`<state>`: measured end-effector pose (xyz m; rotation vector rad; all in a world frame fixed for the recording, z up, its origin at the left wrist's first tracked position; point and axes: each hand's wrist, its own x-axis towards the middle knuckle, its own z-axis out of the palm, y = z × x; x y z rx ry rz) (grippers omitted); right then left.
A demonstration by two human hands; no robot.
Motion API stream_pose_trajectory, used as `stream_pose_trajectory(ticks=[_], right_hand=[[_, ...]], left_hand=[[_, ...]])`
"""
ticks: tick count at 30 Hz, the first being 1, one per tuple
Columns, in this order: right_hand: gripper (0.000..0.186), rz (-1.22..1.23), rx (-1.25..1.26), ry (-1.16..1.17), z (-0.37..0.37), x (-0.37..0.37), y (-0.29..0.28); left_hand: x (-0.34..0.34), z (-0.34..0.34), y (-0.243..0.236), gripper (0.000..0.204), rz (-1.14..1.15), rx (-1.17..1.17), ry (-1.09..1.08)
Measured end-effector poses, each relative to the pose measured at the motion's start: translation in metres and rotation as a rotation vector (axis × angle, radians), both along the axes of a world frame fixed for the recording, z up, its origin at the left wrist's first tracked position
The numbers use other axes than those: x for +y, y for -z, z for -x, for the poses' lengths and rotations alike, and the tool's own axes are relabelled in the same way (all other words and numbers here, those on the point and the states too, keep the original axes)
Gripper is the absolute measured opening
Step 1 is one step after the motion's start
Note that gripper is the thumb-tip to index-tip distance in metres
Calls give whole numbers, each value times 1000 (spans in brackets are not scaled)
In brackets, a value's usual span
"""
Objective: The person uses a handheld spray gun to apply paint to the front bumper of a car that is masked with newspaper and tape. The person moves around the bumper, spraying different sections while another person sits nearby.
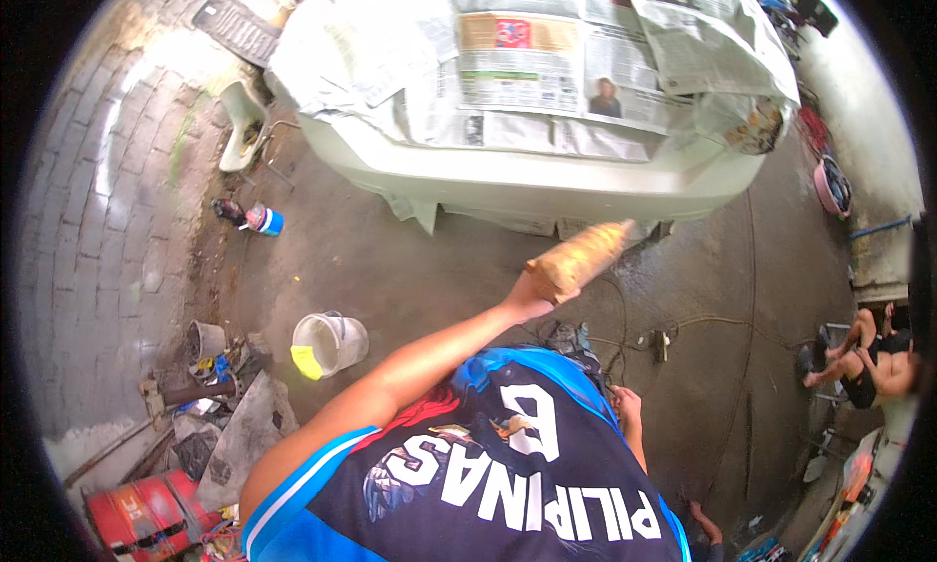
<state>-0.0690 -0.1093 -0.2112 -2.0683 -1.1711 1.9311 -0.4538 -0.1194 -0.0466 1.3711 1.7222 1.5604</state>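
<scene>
Left hand [532, 300] closed round the near end of a tan bundle [581, 260], blurred, angled toward the bumper [547, 181]; can't tell if touching. Right hand [628, 405] lower, beside the jersey [488, 445], fingers curled, can't tell if gripping anything. Newspaper [527, 84] above bumper. Left: bucket [349, 343] with yellow cloth [306, 363] on rim, chair [240, 128]. Far right: another person [864, 367].

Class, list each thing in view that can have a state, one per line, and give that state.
Left hand: closed around the tan object
Tan object: held, slightly blurred
Right hand: fingers curled; grip unclear
Bumper: pale, mostly uncovered
Newspaper sheets: spread out, overlapping
Bucket: open-topped
Yellow item: over the bucket's rim
Chair: upright, something on its seat
</scene>
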Motion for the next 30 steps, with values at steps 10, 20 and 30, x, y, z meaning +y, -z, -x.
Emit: stream_pose_trajectory(ticks=[10,20,30], right_hand=[[17,-142,191,-171,46,-71,31],[26,-170,108,-315,121,-56,-6],[22,-155,17,-156,68,-85,3]], left_hand=[[-180,208,-7,15,178,-696,-727],[-202,262,-34,24,30,-445,-864],[-172,146,35,22,354,-341,-343]])
